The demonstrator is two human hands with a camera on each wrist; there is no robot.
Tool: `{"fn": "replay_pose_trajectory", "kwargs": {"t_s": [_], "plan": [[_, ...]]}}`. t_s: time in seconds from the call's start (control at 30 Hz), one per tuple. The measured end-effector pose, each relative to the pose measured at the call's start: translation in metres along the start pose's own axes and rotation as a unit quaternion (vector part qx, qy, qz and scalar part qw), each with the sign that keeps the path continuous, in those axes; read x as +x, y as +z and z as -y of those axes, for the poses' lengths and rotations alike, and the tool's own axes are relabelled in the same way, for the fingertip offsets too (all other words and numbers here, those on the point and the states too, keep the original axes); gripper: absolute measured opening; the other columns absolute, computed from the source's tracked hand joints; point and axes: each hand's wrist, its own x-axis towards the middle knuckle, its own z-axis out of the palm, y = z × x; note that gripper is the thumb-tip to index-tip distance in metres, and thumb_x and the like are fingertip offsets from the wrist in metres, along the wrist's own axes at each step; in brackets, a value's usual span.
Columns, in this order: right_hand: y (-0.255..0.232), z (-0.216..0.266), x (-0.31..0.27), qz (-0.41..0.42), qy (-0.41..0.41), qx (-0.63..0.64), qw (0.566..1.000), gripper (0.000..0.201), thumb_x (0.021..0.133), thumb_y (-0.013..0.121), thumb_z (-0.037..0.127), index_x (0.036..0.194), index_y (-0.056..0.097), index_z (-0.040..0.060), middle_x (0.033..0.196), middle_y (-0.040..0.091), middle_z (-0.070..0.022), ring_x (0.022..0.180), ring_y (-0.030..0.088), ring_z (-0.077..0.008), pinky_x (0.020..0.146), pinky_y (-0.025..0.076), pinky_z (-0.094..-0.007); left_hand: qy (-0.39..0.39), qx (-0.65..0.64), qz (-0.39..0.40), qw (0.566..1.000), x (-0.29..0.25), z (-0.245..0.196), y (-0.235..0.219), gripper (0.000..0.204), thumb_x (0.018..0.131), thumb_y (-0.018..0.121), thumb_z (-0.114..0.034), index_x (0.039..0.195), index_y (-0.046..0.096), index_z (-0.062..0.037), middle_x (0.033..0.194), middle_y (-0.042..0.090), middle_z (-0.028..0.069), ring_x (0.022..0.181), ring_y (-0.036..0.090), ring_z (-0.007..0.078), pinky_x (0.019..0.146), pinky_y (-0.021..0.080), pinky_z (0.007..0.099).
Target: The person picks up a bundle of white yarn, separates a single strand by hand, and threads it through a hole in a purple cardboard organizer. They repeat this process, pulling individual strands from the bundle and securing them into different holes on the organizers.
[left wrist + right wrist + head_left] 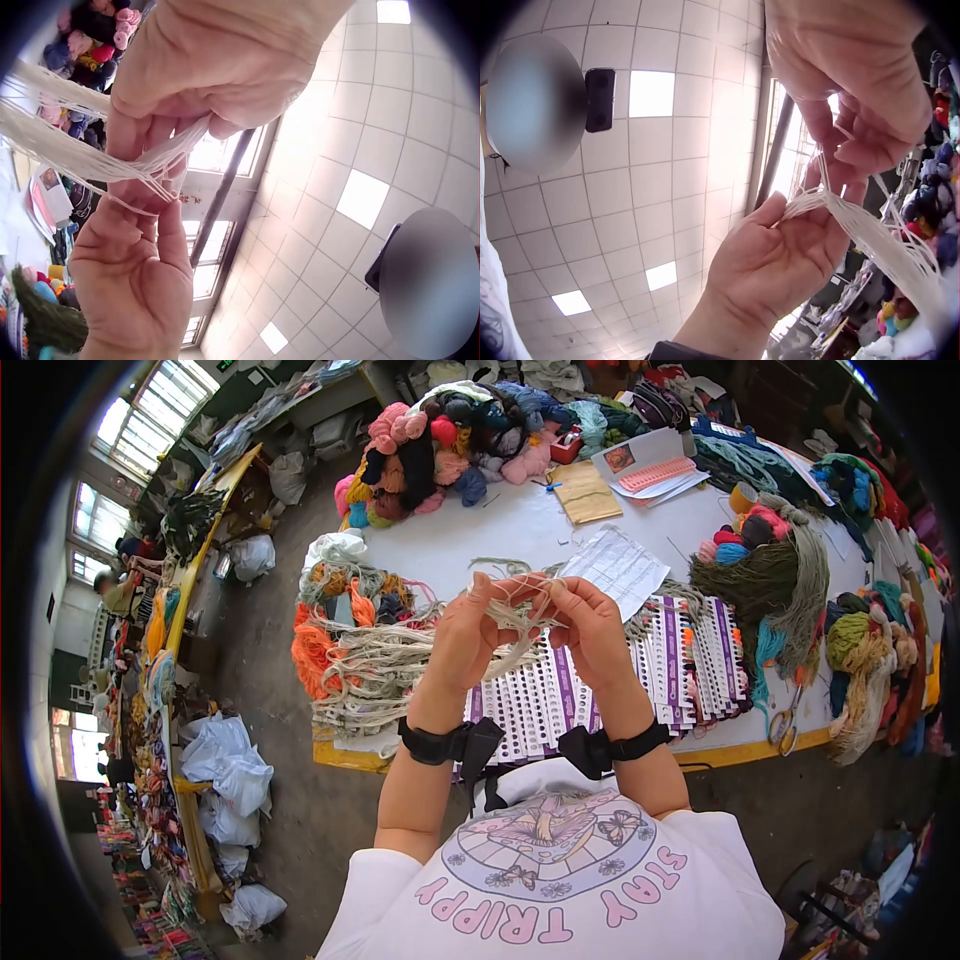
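Note:
My left hand (468, 632) holds a hank of cream yarn (518, 618) up over the table's front part, its thumb pressed on the strands. Facing it, my right hand (598, 628) pinches a few strands between thumb and fingertips. In the left wrist view the bundle of strands (67, 146) runs across the left fingers and trails away to the side. The right wrist view has the loose yarn (881, 244) hanging below the right fingers, with thin strands drawn tight between the two hands.
White punched cards with purple strips (560, 695) lie in rows under the hands. Grey and cream hanks (385, 660) and orange yarn (315, 660) are on the left. Scissors (786, 725) lie near the right edge; a paper sheet (615, 568) and heaped yarn (400, 460) are farther back.

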Motion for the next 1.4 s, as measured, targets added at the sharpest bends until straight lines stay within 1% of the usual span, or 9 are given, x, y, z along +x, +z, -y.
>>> {"fn": "replay_pose_trajectory", "kwargs": {"t_s": [0.33, 0.63, 0.73, 0.83, 1.17, 1.23, 1.3, 1.37, 1.4], "plan": [[0.007, -0.007, 0.0, 0.018, -0.058, -0.206, 0.977, 0.017, 0.076, 0.062, 0.014, 0.083, 0.061, -0.0019, 0.071, 0.058, -0.0024, 0.065, 0.054, -0.0067, 0.058, 0.046, -0.0203, -0.007, 0.075, 0.026, 0.997, 0.0, 0.002, 0.008, 0.063, 0.088, 0.029, -0.047, 0.116, 0.042, 0.0079, 0.105, 0.053, 0.0117, 0.091, 0.054, 0.0155, 0.079, 0.044, 0.0287], [0.003, -0.003, 0.0, -0.026, 0.007, -0.003, 1.0, 0.014, 0.078, 0.06, 0.015, 0.084, 0.061, 0.002, 0.068, 0.057, -0.0003, 0.06, 0.051, -0.0052, 0.052, 0.041, -0.0182, -0.026, 0.006, 0.005, 1.0, 0.002, 0.005, 0.0, 0.06, 0.09, 0.027, -0.044, 0.114, 0.044, 0.0079, 0.105, 0.054, 0.0134, 0.09, 0.055, 0.0179, 0.075, 0.047, 0.0321], [-0.008, -0.005, 0.003, 0.019, 0.024, -0.082, 0.996, 0.014, 0.078, 0.06, 0.014, 0.082, 0.061, 0.0011, 0.068, 0.057, 0.0007, 0.059, 0.05, -0.0041, 0.05, 0.039, -0.0179, -0.035, 0.003, 0.012, 0.999, 0.002, 0.006, -0.005, 0.059, 0.09, 0.027, -0.044, 0.113, 0.045, 0.0075, 0.105, 0.054, 0.014, 0.089, 0.056, 0.0191, 0.074, 0.048, 0.0331], [0.005, -0.011, -0.001, 0.025, -0.056, -0.218, 0.974, 0.014, 0.077, 0.06, 0.013, 0.082, 0.062, 0.0001, 0.067, 0.056, 0.0015, 0.06, 0.049, -0.0035, 0.051, 0.038, -0.0178, -0.044, 0.038, 0.021, 0.998, 0.001, 0.004, 0.001, 0.058, 0.09, 0.026, -0.044, 0.112, 0.046, 0.0066, 0.103, 0.055, 0.0139, 0.088, 0.057, 0.0193, 0.074, 0.049, 0.0325], [0.0, -0.02, 0.001, -0.005, -0.123, -0.221, 0.968, 0.015, 0.081, 0.056, 0.017, 0.083, 0.061, 0.0028, 0.071, 0.054, 0.0023, 0.066, 0.049, -0.0056, 0.053, 0.039, -0.019, 0.042, 0.093, -0.012, 0.995, 0.005, 0.025, -0.021, 0.035, 0.088, 0.043, -0.033, 0.102, 0.053, -0.0018, 0.095, 0.057, 0.0083, 0.078, 0.057, 0.0151, 0.074, 0.048, 0.0306], [-0.01, -0.015, 0.004, 0.109, 0.03, 0.077, 0.991, 0.016, 0.083, 0.053, 0.02, 0.086, 0.057, 0.005, 0.067, 0.05, 0.0038, 0.062, 0.046, -0.0059, 0.051, 0.037, -0.0192, 0.072, 0.02, 0.001, 0.997, 0.005, 0.029, -0.029, 0.029, 0.088, 0.044, -0.029, 0.097, 0.054, -0.0035, 0.09, 0.058, 0.0066, 0.076, 0.057, 0.0146, 0.075, 0.047, 0.0313], [-0.022, -0.002, 0.004, 0.213, 0.112, 0.253, 0.937, 0.017, 0.086, 0.048, 0.024, 0.09, 0.052, 0.0076, 0.058, 0.04, 0.0056, 0.055, 0.041, -0.0064, 0.046, 0.034, -0.0182, 0.089, -0.166, 0.006, 0.982, -0.002, 0.025, -0.035, 0.026, 0.087, 0.045, -0.027, 0.093, 0.054, -0.0033, 0.081, 0.058, 0.0052, 0.073, 0.057, 0.0145, 0.073, 0.048, 0.0313], [-0.048, 0.018, -0.002, 0.018, -0.006, -0.159, 0.987, 0.016, 0.085, 0.05, 0.022, 0.085, 0.058, 0.0076, 0.065, 0.05, 0.004, 0.058, 0.045, -0.0031, 0.045, 0.035, -0.0165, 0.101, -0.351, -0.035, 0.93, -0.009, 0.03, -0.082, 0.022, 0.09, 0.039, -0.022, 0.086, 0.055, -0.0072, 0.064, 0.05, -0.0009, 0.049, 0.046, 0.0075, 0.064, 0.048, 0.0277], [-0.067, 0.025, 0.001, -0.085, -0.089, -0.343, 0.931, 0.015, 0.084, 0.052, 0.019, 0.084, 0.06, 0.0076, 0.073, 0.057, 0.0022, 0.062, 0.049, -0.0037, 0.047, 0.039, -0.0168, 0.124, -0.414, -0.033, 0.901, -0.013, 0.031, -0.112, 0.024, 0.091, 0.037, -0.021, 0.085, 0.054, -0.0056, 0.062, 0.048, -0.0012, 0.044, 0.04, 0.0064, 0.053, 0.043, 0.0249]]}}
